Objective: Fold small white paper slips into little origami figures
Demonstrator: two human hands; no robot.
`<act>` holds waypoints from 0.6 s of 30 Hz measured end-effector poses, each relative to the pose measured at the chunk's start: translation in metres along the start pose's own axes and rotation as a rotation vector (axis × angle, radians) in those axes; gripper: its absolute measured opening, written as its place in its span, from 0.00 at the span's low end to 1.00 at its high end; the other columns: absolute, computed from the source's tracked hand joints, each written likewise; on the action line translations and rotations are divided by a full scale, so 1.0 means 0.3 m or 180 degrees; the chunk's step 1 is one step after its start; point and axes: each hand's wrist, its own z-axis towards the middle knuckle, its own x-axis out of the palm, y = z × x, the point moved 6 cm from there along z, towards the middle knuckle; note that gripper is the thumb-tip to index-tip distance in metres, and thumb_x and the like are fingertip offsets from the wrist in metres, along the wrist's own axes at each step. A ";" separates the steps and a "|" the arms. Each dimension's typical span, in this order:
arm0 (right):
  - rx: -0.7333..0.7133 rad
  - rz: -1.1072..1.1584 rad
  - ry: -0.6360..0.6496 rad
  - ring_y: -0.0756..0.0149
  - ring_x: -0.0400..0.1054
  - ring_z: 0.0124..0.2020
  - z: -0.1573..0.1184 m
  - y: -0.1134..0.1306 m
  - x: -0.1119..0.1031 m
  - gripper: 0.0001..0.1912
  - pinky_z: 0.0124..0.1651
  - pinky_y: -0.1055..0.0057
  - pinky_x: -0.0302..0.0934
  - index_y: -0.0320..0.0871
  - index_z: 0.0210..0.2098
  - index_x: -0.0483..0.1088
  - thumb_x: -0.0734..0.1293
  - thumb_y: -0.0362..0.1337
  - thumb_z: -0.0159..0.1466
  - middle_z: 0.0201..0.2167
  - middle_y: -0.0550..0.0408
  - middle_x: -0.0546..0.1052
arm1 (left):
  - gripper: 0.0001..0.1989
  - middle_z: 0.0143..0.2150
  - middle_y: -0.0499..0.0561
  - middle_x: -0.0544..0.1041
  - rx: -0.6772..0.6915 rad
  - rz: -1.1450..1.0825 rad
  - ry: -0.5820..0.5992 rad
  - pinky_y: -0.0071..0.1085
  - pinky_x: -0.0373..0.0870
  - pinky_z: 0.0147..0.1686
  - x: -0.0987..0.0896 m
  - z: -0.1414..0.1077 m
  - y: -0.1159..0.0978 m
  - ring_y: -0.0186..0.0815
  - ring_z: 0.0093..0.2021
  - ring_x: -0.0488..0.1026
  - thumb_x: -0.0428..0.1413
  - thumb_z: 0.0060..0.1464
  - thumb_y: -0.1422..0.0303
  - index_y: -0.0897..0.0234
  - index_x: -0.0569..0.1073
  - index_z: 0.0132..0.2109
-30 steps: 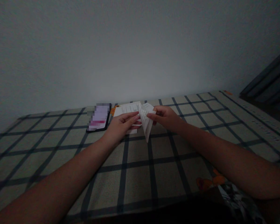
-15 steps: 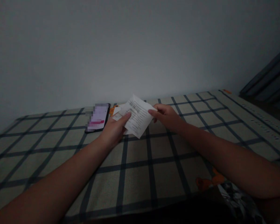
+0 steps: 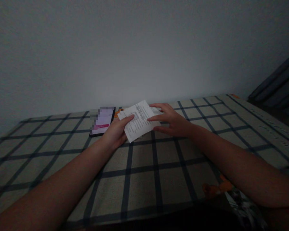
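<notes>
My left hand pinches several small printed paper slips, its thumb lying across the top sheet. The slips are white with dark print too small to read, and they overlap in a loose stack tilted over the bed or table cover. At their right edge is my right hand, fingers spread. One of its fingertips rests on or just over the top sheet; it does not grip the paper. A phone with a lit, partly blurred screen lies left of the slips, close to my left hand.
A checked cloth with dark blue lines and orange prints covers the surface. Its far edge meets a plain pale wall. Dark striped fabric hangs or stands at the right.
The top slip has turned and now lies flatter over the others in my left hand. My right hand has gone from pinching the paper's corner to spread fingers.
</notes>
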 end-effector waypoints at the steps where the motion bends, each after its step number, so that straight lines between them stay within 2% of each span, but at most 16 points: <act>1: -0.0097 -0.0116 0.0070 0.50 0.55 0.65 0.000 0.011 -0.001 0.21 0.63 0.47 0.52 0.49 0.53 0.71 0.69 0.49 0.63 0.64 0.44 0.61 | 0.21 0.51 0.62 0.80 -0.0039 0.0010 -0.0015 0.45 0.77 0.50 -0.001 0.002 0.001 0.49 0.49 0.79 0.58 0.55 0.75 0.67 0.72 0.57; 3: -0.0169 -0.0268 0.0104 0.50 0.54 0.65 -0.002 0.019 0.000 0.22 0.63 0.47 0.51 0.50 0.51 0.72 0.71 0.51 0.60 0.65 0.46 0.61 | 0.21 0.49 0.63 0.80 -0.0073 0.0010 -0.0094 0.44 0.77 0.50 -0.005 0.002 0.003 0.49 0.49 0.79 0.57 0.56 0.75 0.68 0.71 0.58; 7: -0.0171 -0.0387 -0.0046 0.55 0.58 0.62 -0.005 0.011 0.007 0.08 0.61 0.50 0.53 0.50 0.41 0.75 0.67 0.43 0.65 0.61 0.49 0.66 | 0.22 0.53 0.62 0.78 -0.0057 0.0066 0.0121 0.44 0.76 0.51 0.006 -0.002 0.009 0.49 0.51 0.78 0.57 0.56 0.74 0.66 0.71 0.58; 9: -0.0186 -0.0343 -0.0125 0.56 0.61 0.59 -0.005 0.006 0.008 0.06 0.59 0.52 0.55 0.48 0.39 0.74 0.67 0.41 0.65 0.57 0.49 0.69 | 0.21 0.56 0.62 0.77 -0.0084 0.0189 0.0271 0.42 0.76 0.52 0.010 -0.005 0.019 0.48 0.52 0.77 0.58 0.55 0.74 0.66 0.73 0.56; 12: -0.0129 -0.0150 -0.0322 0.59 0.65 0.53 -0.002 0.002 -0.003 0.06 0.55 0.56 0.58 0.45 0.37 0.73 0.66 0.40 0.66 0.51 0.48 0.72 | 0.19 0.57 0.60 0.76 -0.0062 0.0323 0.0259 0.37 0.77 0.51 0.001 -0.006 0.030 0.46 0.52 0.77 0.59 0.54 0.75 0.66 0.75 0.54; 15: 0.0138 0.0003 -0.0543 0.59 0.66 0.51 -0.001 -0.013 -0.014 0.08 0.55 0.57 0.58 0.43 0.34 0.72 0.66 0.41 0.66 0.47 0.47 0.72 | 0.20 0.59 0.59 0.75 -0.0031 0.0318 0.0494 0.36 0.78 0.49 0.011 -0.009 0.032 0.46 0.54 0.76 0.59 0.54 0.75 0.63 0.75 0.55; 18: 0.0606 0.0090 -0.0614 0.57 0.63 0.55 -0.005 -0.044 -0.012 0.10 0.58 0.55 0.57 0.43 0.33 0.73 0.66 0.43 0.66 0.52 0.45 0.70 | 0.21 0.56 0.61 0.77 -0.0151 0.0296 0.0730 0.37 0.78 0.46 0.022 -0.012 0.039 0.47 0.51 0.78 0.59 0.54 0.74 0.63 0.75 0.56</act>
